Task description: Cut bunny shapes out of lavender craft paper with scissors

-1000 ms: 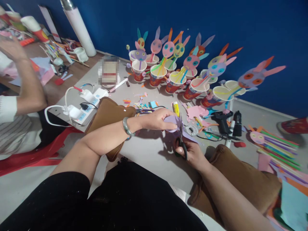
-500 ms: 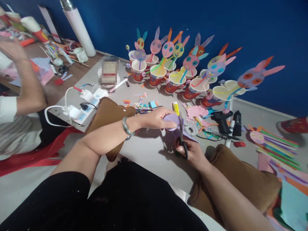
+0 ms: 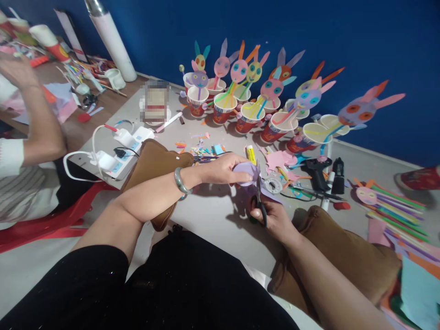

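Under left fingers [image 3: 243,177] — purple paper [image 3: 244,168] partly hidden; scissors [image 3: 260,191] — tips indistinct.

1 head-worn view, close, forward and down

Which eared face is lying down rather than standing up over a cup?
The pink face lying by the straws, off to the right of the right hand; the others stand up over the red cups.
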The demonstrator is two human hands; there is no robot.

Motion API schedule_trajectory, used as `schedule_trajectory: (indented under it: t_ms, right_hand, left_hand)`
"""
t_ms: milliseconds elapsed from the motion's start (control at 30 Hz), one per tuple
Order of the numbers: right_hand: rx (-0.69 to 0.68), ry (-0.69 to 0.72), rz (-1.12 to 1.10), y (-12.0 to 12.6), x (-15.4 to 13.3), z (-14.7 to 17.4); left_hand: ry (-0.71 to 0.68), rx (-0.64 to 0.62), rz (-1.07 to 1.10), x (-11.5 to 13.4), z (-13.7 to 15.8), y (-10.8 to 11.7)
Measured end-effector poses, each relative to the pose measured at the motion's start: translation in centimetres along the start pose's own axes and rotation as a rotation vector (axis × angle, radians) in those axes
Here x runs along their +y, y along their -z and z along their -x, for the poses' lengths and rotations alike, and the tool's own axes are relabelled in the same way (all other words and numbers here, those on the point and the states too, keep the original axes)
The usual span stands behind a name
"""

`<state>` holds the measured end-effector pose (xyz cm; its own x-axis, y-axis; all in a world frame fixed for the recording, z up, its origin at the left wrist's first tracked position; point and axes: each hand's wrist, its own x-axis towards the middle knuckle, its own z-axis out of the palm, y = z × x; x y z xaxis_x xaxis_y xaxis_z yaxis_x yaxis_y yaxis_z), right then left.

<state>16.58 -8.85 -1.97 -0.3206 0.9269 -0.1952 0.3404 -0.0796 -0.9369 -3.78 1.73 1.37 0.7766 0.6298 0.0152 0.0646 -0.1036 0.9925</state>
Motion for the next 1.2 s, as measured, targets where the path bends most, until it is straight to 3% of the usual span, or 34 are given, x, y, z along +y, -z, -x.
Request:
schedule_trajectory:
  t_ms: [567,1200]
  right_hand:
    - [0.02,-0.013,-0.037,0.06,0.33,0.09]
    - [-0.008,-0.042,-0.026,0.12,-0.01,0.08]
  left_hand:
    - [-0.007,0.016,-0.064,0.02,0.06,0.19]
    - [-0.009,0.023,0.019,0.13,0.17,0.22]
